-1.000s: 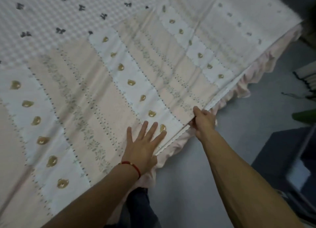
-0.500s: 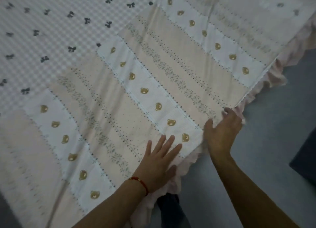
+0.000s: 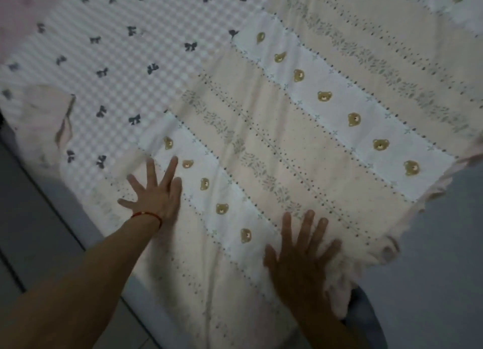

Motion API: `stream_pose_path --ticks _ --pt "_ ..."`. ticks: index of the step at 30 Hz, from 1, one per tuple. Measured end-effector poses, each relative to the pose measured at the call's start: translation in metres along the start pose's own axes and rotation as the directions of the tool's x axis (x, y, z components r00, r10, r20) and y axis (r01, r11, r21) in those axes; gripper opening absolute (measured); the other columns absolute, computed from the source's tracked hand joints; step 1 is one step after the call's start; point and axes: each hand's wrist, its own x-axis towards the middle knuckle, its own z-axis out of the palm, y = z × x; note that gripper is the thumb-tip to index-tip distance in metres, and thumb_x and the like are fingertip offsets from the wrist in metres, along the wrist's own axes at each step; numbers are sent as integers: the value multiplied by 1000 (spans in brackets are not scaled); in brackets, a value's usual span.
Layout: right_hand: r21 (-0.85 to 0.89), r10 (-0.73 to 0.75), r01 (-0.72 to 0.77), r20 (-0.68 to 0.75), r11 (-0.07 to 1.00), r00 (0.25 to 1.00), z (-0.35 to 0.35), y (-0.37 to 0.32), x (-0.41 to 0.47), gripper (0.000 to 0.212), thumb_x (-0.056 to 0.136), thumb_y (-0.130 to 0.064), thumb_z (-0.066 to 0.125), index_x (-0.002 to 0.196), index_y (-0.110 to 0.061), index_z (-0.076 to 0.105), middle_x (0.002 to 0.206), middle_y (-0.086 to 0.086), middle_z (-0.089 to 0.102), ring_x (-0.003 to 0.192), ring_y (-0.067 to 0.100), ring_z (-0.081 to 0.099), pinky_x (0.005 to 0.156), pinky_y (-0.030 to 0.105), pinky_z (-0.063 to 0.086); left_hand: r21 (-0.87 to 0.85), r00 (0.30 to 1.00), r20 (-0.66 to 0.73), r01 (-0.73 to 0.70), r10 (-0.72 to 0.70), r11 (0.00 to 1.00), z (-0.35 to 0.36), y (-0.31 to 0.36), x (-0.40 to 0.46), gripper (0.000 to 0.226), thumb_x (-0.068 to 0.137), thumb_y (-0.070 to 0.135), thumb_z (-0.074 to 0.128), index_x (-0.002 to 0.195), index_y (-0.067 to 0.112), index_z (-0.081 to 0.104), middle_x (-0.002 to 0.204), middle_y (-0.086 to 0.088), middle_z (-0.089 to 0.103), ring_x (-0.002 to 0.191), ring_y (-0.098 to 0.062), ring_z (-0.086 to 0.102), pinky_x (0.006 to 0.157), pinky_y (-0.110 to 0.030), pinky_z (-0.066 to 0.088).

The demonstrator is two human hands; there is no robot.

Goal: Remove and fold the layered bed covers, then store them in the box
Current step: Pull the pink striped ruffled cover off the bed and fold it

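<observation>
Head camera looks steeply down, close over the bed cover (image 3: 300, 165).

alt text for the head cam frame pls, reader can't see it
Both hands lie flat, fingers spread, on a folded pale pink and white striped bear-print cover: the left hand, with a red string bracelet at the wrist, and the right hand near the cover's frilled edge. Beneath it lies a pink checked bow-print sheet; grey floor shows at right.

Dim light around me. Grey floor (image 3: 444, 283) fills the lower right of the frame; more grey floor runs along the left edge.
</observation>
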Motion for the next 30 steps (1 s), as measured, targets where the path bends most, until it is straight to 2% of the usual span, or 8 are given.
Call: stream_pose_path --ticks 3,5,16,20,23,25,27,30 --pt "-38 54 -53 17 998 998 22 -5 15 85 92 -60 41 160 -14 22 166 29 1 151 54 -2 109 81 7 10 996 71 -53 52 999 -11 -32 36 64 82 89 13 131 75 -25 157 13 -39 147 -44 -27 104 -84 -3" --pt "-62 79 -80 -10 995 997 32 -9 17 84 93 -62 34 160 -13 18 165 29 -2 151 54 -4 109 81 6 2 996 28 -80 79 997 -4 -40 46 69 80 91 13 132 73 -29 156 11 -42 145 -44 -31 102 -84 -7" --pt "-135 96 -110 -111 985 989 36 -14 15 88 94 -65 31 162 -14 7 166 25 -12 152 49 -11 111 79 3 19 996 -69 -49 51 999 21 -34 64 73 80 90 2 139 62 -32 158 0 -41 142 -48 -33 93 -88 -6" --pt "-68 224 -239 -179 969 958 27 -37 -13 76 100 -57 31 163 -19 10 169 19 -5 155 40 -5 117 72 3 15 990 -89 -107 108 994 23 -38 61 74 83 88 5 141 60 -30 160 -4 -36 143 -52 -28 92 -90 -3" --pt "107 521 -511 -235 853 821 40 -78 -67 70 101 -45 33 161 -13 19 167 21 10 155 39 9 119 67 12 10 987 -67 -147 147 989 21 -37 58 75 82 90 7 142 62 -28 161 -4 -35 143 -52 -28 91 -90 -4" --pt "386 800 -710 -152 588 580 58 -111 -107 71 95 -45 40 156 -11 27 160 23 28 146 42 28 114 64 26 -21 993 -21 -115 114 993 16 -38 58 76 78 93 2 138 63 -31 158 -3 -40 141 -53 -32 90 -90 -7" --pt "587 931 -744 -48 318 361 74 -139 -140 69 92 -47 47 149 -9 38 140 25 51 127 45 49 104 63 41 18 987 29 -158 158 987 13 -41 62 77 76 93 0 137 61 -34 155 -4 -45 138 -55 -35 92 -90 -9" --pt "618 938 -748 50 241 343 91 -168 -169 60 95 -45 53 141 -7 49 119 22 61 108 44 59 92 58 50 53 974 135 -193 185 980 -4 -42 63 80 78 90 7 141 59 -31 154 -4 -46 137 -58 -33 98 -84 -13"
